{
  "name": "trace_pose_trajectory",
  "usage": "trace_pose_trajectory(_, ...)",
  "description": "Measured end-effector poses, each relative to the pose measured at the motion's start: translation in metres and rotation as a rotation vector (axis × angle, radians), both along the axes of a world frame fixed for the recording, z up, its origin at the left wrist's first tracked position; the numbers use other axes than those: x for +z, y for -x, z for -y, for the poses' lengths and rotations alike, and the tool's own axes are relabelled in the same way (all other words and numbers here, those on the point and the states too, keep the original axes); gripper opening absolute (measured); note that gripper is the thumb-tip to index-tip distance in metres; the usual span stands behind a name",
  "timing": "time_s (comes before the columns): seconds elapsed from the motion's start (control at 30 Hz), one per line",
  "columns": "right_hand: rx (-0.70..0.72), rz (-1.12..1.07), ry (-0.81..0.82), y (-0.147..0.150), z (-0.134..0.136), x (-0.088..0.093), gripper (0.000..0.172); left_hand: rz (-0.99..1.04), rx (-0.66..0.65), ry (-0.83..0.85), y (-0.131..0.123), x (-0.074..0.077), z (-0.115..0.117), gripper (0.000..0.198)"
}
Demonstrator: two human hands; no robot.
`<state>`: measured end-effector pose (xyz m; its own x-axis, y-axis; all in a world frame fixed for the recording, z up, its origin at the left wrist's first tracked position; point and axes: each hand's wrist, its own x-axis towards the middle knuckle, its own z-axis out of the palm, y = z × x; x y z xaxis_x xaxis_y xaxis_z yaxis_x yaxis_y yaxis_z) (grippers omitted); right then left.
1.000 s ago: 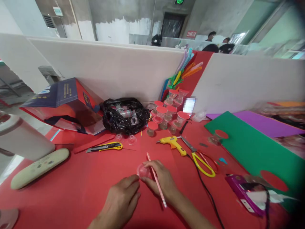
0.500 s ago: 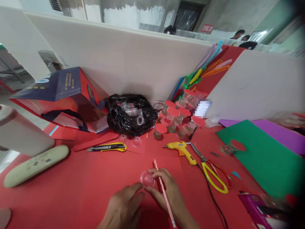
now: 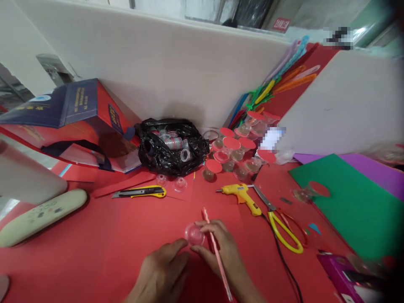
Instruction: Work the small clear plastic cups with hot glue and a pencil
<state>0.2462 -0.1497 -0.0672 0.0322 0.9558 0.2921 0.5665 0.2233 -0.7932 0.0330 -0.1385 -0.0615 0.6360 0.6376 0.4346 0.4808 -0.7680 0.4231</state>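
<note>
On the red paper at the front lies a small round clear plastic cup. My right hand has its thumb and fingertips around the cup's right side. That same hand also keeps a pink pencil tucked across its fingers, one end pointing away from me. At the cup's left edge is my left hand, its index finger stretched to the rim and the other fingers loosely bent. Whether that fingertip presses on the cup I cannot tell. The left thumb is hidden.
Beyond are a yellow utility knife, glue gun with black cord, and scissors. A black plastic bag of clear cups stands behind, beside several red-topped cups. Green sheet right; pale oblong case left.
The camera view has tilted down and shifted slightly, so the background sits higher. Both hands, the cup and the pencil have hardly moved.
</note>
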Motion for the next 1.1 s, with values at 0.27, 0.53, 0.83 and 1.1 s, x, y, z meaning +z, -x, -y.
trace_pose_trajectory(0.27, -0.003, 0.031, 0.028, -0.002, 0.005, 0.001, 0.024, 0.047, 0.029, -0.005, -0.007, 0.011, 0.001, 0.018)
trace_pose_trajectory(0.53, 0.022, 0.068, 0.004, -0.004, 0.007, -0.001, 0.022, 0.075, 0.015, 0.129, -0.007, 0.015, 0.005, 0.018)
trace_pose_trajectory(0.83, 0.019, 0.091, 0.009, -0.001, 0.007, 0.003, 0.019, 0.064, 0.026, 0.095, -0.007, 0.015, 0.007, 0.020)
trace_pose_trajectory(1.1, 0.028, 0.096, -0.018, -0.002, 0.006, 0.002, 0.021, 0.059, 0.015, 0.098, -0.007, 0.017, 0.006, 0.021)
